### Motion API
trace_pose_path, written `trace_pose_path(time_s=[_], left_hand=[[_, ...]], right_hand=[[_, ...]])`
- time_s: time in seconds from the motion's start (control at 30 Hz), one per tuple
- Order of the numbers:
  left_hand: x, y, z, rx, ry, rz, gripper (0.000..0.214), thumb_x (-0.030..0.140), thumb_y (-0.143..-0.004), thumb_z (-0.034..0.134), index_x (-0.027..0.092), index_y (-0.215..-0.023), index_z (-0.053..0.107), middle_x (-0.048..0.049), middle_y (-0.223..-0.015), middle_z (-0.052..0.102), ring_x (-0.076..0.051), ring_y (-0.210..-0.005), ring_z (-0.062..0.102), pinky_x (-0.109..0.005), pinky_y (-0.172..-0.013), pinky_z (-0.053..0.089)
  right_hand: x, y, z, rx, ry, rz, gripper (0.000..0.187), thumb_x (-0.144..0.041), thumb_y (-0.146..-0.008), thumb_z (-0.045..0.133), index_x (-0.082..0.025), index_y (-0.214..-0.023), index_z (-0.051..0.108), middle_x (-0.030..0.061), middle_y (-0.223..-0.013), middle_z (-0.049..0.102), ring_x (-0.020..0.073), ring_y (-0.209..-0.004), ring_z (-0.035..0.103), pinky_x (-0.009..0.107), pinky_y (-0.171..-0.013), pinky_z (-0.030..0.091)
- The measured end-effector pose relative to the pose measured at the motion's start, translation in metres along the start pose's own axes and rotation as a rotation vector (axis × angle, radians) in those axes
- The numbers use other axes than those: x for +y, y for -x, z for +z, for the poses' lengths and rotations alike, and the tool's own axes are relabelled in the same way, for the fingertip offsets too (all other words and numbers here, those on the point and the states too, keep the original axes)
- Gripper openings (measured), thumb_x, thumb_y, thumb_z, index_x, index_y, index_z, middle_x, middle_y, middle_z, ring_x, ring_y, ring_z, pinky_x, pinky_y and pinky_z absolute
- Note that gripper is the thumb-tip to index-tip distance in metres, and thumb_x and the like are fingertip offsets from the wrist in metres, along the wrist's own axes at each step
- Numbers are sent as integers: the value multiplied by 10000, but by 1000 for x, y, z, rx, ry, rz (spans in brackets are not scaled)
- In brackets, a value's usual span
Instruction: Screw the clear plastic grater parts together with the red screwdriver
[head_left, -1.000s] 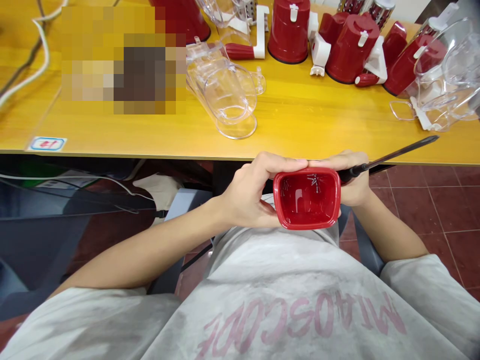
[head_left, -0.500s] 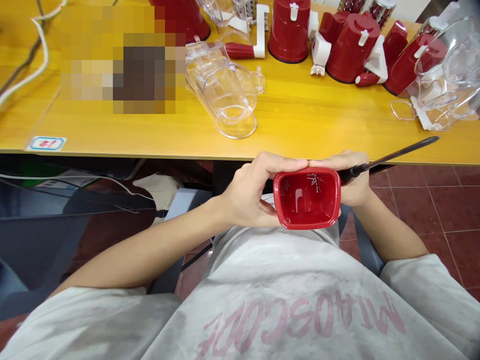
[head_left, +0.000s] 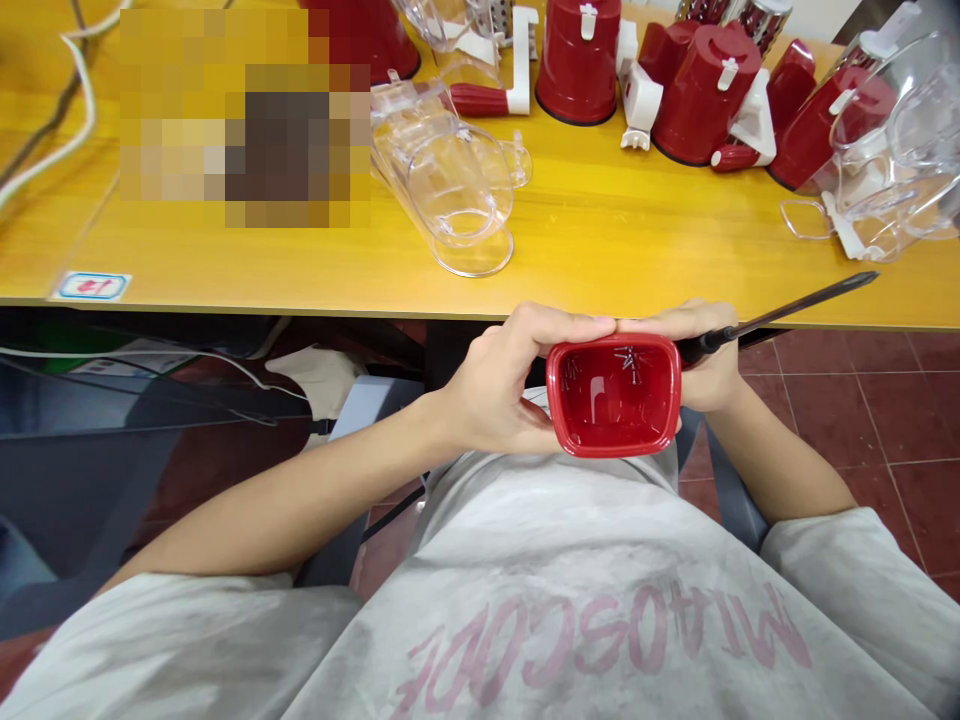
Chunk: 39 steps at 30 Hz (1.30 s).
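A red plastic housing [head_left: 613,398], open end facing up toward me, sits in my lap area below the table edge. Several small screws lie inside it near its far wall. My left hand [head_left: 501,382] is wrapped around its left side, thumb below and fingers over the far rim. My right hand [head_left: 697,352] presses against its right side and also grips a dark screwdriver [head_left: 787,310], whose shaft points up and right over the table edge.
The yellow wooden table [head_left: 600,240] carries a clear plastic jug lying on its side [head_left: 450,180], several red housings [head_left: 701,95] with white parts, and clear containers [head_left: 892,150] at the right. Cables hang under the table at left. Red floor tiles show at right.
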<state>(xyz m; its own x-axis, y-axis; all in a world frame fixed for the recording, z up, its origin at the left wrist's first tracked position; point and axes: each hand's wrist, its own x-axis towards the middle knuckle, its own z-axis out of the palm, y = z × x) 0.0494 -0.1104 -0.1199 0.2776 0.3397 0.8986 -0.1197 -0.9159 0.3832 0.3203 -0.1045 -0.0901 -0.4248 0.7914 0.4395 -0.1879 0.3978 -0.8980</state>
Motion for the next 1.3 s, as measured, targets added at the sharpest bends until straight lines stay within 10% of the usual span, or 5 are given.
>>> trace_pose_path(time_s=[0.6, 0.87, 1.07, 1.3], left_hand=[[-1, -8, -1, 10, 115, 83, 1130, 682, -1031, 1176, 181, -1919, 687, -189, -1525, 920, -297, -1145, 977, -302, -737, 759], [6, -3, -3, -34, 102, -30, 1101, 610, -1044, 1183, 321, -1957, 638, -127, -1573, 904, -324, -1252, 979, -328, -903, 818], [3, -7, -4, -35, 92, 49, 1165, 616, -1005, 1207, 243, -1952, 640, -161, -1539, 916, -323, -1192, 987, -305, -721, 782], [7, -1, -4, -53, 50, -43, 1085, 595, -1067, 1121, 382, -1983, 581, -113, -1583, 896, -345, -1250, 979, -360, -874, 836]], right_hand=[[-8, -8, 6, -78, 31, -246, 542, -519, -927, 1211, -328, -1413, 1064, -9, -820, 918, 118, -384, 517, 221, -408, 493], [-13, -9, 9, -91, 23, -275, 585, -497, -988, 1190, -396, -1538, 1016, -34, -806, 901, 121, -383, 508, 215, -398, 459], [-12, -11, 9, -151, -39, -327, 657, -435, -1035, 1156, -451, -1657, 944, -69, -764, 854, 105, -370, 430, 203, -383, 421], [-13, -5, 5, -77, 29, -182, 534, -576, -909, 1216, -354, -1375, 1074, -19, -784, 896, 138, -390, 519, 241, -400, 484]])
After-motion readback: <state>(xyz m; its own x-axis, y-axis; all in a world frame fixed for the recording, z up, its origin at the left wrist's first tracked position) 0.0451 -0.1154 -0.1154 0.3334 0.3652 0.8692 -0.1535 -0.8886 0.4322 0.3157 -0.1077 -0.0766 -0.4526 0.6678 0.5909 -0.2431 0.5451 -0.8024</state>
